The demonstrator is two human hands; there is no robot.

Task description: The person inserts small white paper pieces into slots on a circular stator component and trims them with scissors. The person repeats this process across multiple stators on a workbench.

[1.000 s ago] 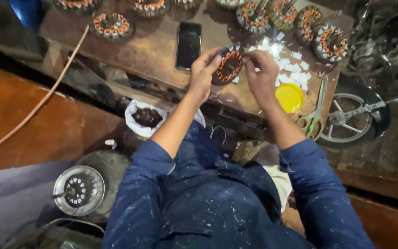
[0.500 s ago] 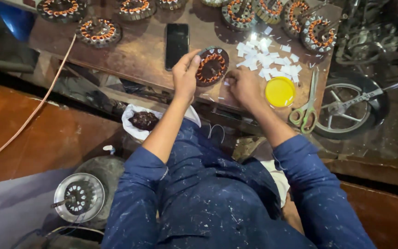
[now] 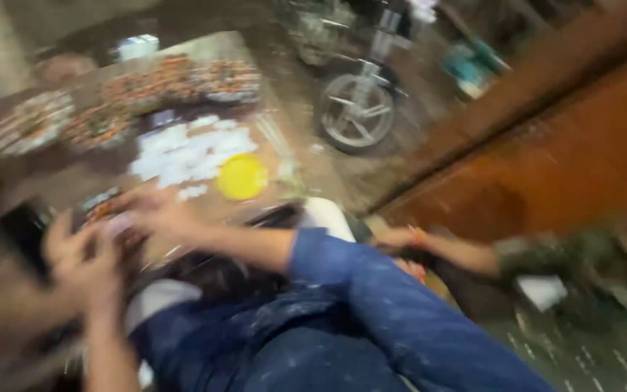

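Blurred view: left hand [image 3: 81, 254] and right hand [image 3: 155, 212] meet at a wound coil ring [image 3: 107, 214] on the bench [image 3: 52, 181]; grip unclear. Yellow lid [image 3: 242, 176] at two o'clock.

wooden workbench [image 3: 59, 185] | reddish-brown wooden wall panel [image 3: 546, 145] | dark gritty floor [image 3: 371, 174] | dim light

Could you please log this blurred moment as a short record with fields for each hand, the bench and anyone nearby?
left hand: on the round wound part, grip blurred
right hand: at the same part, grip blurred
bench: yellow lid, white paper scraps, dark phone
nearby: another person's arm reaching in from the right
floor: spoked wheel
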